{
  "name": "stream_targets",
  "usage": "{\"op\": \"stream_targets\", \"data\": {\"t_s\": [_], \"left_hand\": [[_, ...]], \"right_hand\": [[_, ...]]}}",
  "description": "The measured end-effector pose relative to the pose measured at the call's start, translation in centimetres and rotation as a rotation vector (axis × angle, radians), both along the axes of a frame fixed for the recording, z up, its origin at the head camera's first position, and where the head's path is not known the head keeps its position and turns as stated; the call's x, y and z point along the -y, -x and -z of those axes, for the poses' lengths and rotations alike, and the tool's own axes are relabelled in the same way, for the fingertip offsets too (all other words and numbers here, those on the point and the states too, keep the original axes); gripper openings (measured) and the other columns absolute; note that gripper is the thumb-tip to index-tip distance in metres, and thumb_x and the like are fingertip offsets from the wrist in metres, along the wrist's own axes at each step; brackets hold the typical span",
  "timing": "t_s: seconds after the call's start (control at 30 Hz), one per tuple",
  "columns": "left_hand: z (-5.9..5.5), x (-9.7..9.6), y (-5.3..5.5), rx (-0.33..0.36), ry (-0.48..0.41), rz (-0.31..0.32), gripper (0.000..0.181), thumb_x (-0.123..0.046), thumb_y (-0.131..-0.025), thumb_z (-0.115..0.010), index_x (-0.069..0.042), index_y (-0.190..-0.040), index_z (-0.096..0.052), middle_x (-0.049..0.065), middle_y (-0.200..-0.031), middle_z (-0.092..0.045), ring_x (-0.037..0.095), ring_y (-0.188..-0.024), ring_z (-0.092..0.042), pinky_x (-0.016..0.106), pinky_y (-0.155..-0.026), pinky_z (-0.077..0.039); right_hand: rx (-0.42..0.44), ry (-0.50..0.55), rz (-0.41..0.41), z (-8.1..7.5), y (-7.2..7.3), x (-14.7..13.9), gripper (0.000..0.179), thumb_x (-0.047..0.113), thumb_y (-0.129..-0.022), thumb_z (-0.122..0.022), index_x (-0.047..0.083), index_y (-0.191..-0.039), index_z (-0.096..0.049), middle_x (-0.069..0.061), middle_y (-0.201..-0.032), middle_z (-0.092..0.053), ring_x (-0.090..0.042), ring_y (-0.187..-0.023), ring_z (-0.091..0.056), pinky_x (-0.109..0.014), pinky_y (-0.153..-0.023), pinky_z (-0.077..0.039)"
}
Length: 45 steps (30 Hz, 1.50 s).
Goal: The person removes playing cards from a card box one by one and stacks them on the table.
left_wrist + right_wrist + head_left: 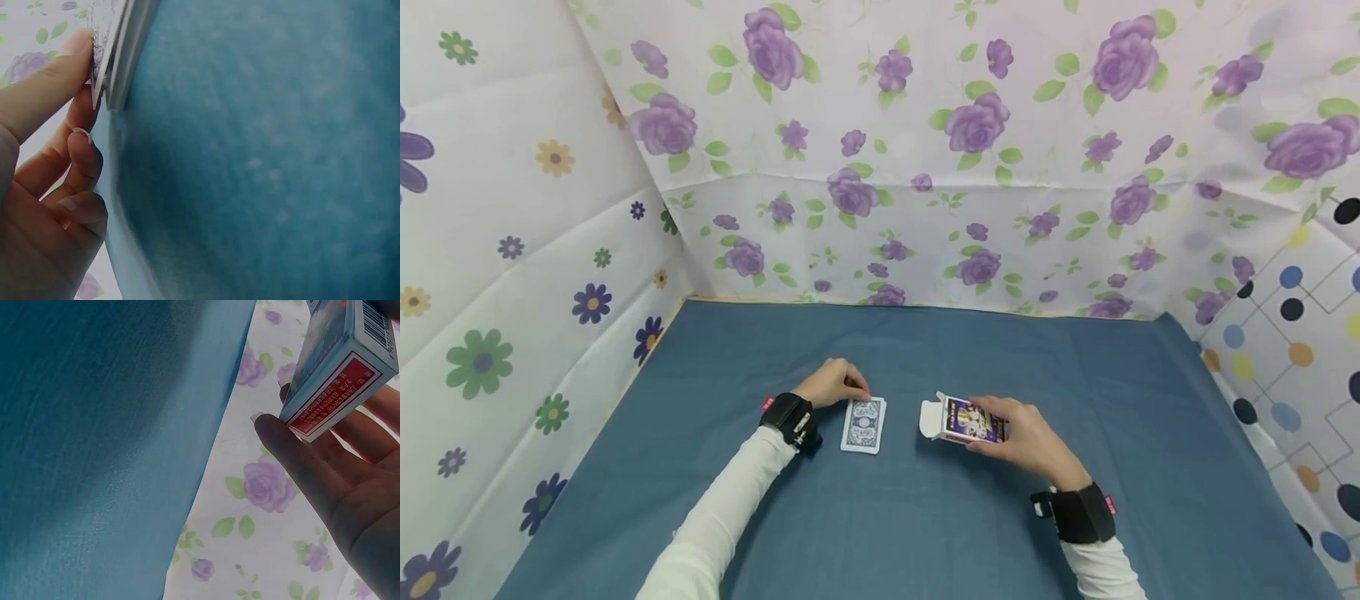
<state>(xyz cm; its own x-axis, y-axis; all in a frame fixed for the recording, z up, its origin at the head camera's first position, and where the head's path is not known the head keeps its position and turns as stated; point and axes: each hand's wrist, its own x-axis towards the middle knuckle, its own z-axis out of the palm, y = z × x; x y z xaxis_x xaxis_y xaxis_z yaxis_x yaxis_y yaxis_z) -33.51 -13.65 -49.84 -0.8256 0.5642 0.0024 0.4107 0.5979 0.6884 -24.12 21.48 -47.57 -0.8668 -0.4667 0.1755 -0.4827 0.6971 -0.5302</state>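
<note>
A deck of playing cards (862, 427) lies face down on the blue cloth, its patterned backs showing. My left hand (834, 384) is at the deck's far left corner. Seen from the left wrist, the thumb and index finger pinch the edge of the upper playing cards (102, 53), and a narrow gap parts these from the cards below. Off to the right, my right hand (1026, 435) grips a printed card box (973, 421) around its closed end. The box's white flap (932, 418) stands open toward the deck. Red and white print covers the box's end (334, 394).
A blue cloth (880, 525) covers the table. Flowered sheets hang behind (880, 233) and at the left (550, 333), and a dotted sheet (1292, 375) at the right. A black wrist strap sits on each wrist over white sleeves.
</note>
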Motion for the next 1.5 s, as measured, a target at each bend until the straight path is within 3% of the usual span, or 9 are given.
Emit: {"op": "stream_targets", "data": {"t_s": [0.27,0.57,0.7,0.83,0.93,1.03,1.13,1.27,1.5], "left_hand": [[0.2,0.3,0.1,-0.021,0.003,-0.003,0.007,-0.016,-0.086,-0.073,-0.012,-0.090,-0.078,0.002,-0.087,-0.073,0.010,-0.073,-0.064,0.022,-0.065,-0.049],[0.6,0.4,0.1,0.011,-0.001,0.002,0.009,-0.017,-0.085,-0.074,-0.011,-0.090,-0.079,0.003,-0.086,-0.075,0.009,-0.072,-0.066,0.021,-0.064,-0.050],[-0.2,0.6,-0.3,0.030,-0.011,-0.019,0.017,-0.019,-0.088,-0.071,-0.007,-0.099,-0.077,0.007,-0.094,-0.075,0.015,-0.079,-0.068,0.023,-0.066,-0.050],[-2.5,-0.3,-2.3,0.028,-0.072,-0.089,0.026,-0.023,-0.095,-0.063,-0.005,-0.111,-0.072,0.011,-0.103,-0.072,0.026,-0.089,-0.067,0.027,-0.072,-0.050],[-4.4,-2.5,-4.8,0.055,-0.148,-0.113,0.026,-0.023,-0.096,-0.061,-0.004,-0.109,-0.071,0.014,-0.099,-0.071,0.031,-0.090,-0.066,0.029,-0.073,-0.051],[-5.6,-5.2,-7.1,0.122,-0.204,-0.111,0.021,-0.021,-0.096,-0.062,-0.004,-0.102,-0.072,0.015,-0.091,-0.072,0.027,-0.077,-0.065,0.027,-0.065,-0.049],[-5.5,-7.4,-8.6,0.202,-0.252,-0.117,0.016,-0.018,-0.095,-0.062,-0.006,-0.094,-0.073,0.020,-0.080,-0.069,0.029,-0.063,-0.060,0.024,-0.055,-0.042],[-4.7,-8.8,-9.5,0.285,-0.341,-0.147,0.014,-0.014,-0.093,-0.062,-0.004,-0.088,-0.071,0.024,-0.066,-0.062,0.034,-0.053,-0.053,0.023,-0.049,-0.036],[-4.6,-8.4,-9.8,0.404,-0.374,-0.114,0.013,-0.010,-0.093,-0.063,0.001,-0.091,-0.068,-0.001,-0.060,-0.056,0.012,-0.051,-0.048,0.023,-0.050,-0.035]], "right_hand": [[0.006,0.001,0.006,-0.1,0.0,0.1,0.066,0.030,-0.079,-0.081,0.009,-0.136,-0.056,-0.016,-0.135,-0.058,-0.034,-0.122,-0.057,-0.044,-0.089,-0.049],[0.013,-0.004,-0.007,-0.1,0.0,0.5,0.066,0.031,-0.079,-0.080,0.008,-0.137,-0.055,-0.017,-0.135,-0.058,-0.034,-0.121,-0.057,-0.043,-0.086,-0.049],[0.005,-0.010,-0.005,-0.3,0.1,0.7,0.066,0.030,-0.079,-0.080,0.009,-0.137,-0.055,-0.017,-0.135,-0.058,-0.034,-0.122,-0.057,-0.043,-0.087,-0.049],[0.005,-0.018,-0.010,-0.6,0.0,1.0,0.067,0.030,-0.079,-0.081,0.008,-0.137,-0.055,-0.016,-0.135,-0.058,-0.034,-0.121,-0.057,-0.042,-0.086,-0.049],[-0.005,-0.030,-0.020,-0.8,-0.2,1.2,0.067,0.031,-0.078,-0.081,0.008,-0.136,-0.056,-0.016,-0.134,-0.059,-0.033,-0.119,-0.058,-0.042,-0.086,-0.049],[-0.035,-0.036,-0.030,-1.2,-0.3,1.4,0.066,0.031,-0.078,-0.081,0.009,-0.136,-0.056,-0.015,-0.132,-0.060,-0.031,-0.116,-0.060,-0.039,-0.083,-0.049],[-0.062,-0.030,-0.037,-1.7,-0.4,1.6,0.065,0.031,-0.079,-0.081,0.010,-0.135,-0.057,-0.014,-0.131,-0.061,-0.029,-0.111,-0.061,-0.036,-0.079,-0.050],[-0.075,-0.027,-0.043,-2.3,-0.7,2.0,0.065,0.030,-0.078,-0.081,0.010,-0.135,-0.057,-0.015,-0.131,-0.061,-0.030,-0.111,-0.061,-0.036,-0.079,-0.050],[-0.077,-0.042,-0.037,-2.7,-1.2,2.4,0.065,0.030,-0.077,-0.082,0.009,-0.134,-0.058,-0.015,-0.131,-0.061,-0.032,-0.115,-0.060,-0.039,-0.082,-0.050]]}}
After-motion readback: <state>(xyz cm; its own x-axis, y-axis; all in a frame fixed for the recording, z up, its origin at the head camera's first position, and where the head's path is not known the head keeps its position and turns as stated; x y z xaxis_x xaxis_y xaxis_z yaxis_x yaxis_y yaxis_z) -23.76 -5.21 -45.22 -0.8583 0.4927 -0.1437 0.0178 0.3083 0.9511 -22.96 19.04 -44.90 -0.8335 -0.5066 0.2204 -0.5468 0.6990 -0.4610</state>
